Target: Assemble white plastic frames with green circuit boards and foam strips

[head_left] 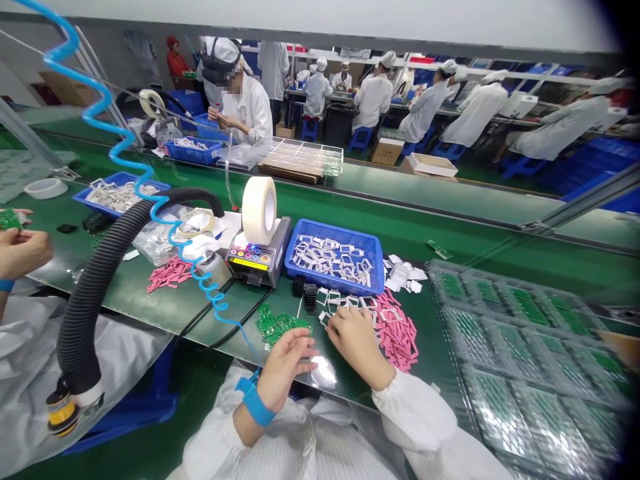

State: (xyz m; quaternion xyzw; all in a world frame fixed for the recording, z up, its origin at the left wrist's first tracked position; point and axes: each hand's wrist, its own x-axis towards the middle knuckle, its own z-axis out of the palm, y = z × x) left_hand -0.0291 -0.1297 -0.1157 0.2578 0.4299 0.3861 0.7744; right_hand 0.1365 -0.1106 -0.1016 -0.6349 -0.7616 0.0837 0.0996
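Observation:
My left hand (289,365), with a blue wrist strap (257,400), hovers at the table's front edge with its fingers apart and nothing in it. Just beyond it lies a pile of green circuit boards (280,323). My right hand (356,337) reaches down, fingers bent, over several white frames (327,300) on the table; its fingertips are partly hidden, so what they hold cannot be made out. Pink strips (397,337) lie to the right of that hand. Behind it, a blue bin (335,257) holds many white frames.
A tape dispenser (257,257) with a cream roll stands left of the bin. Clear trays (520,360) with green boards fill the right side. A black hose (95,287) and a coiled blue cord cross the left. A co-worker's hand (25,253) holds a board at far left.

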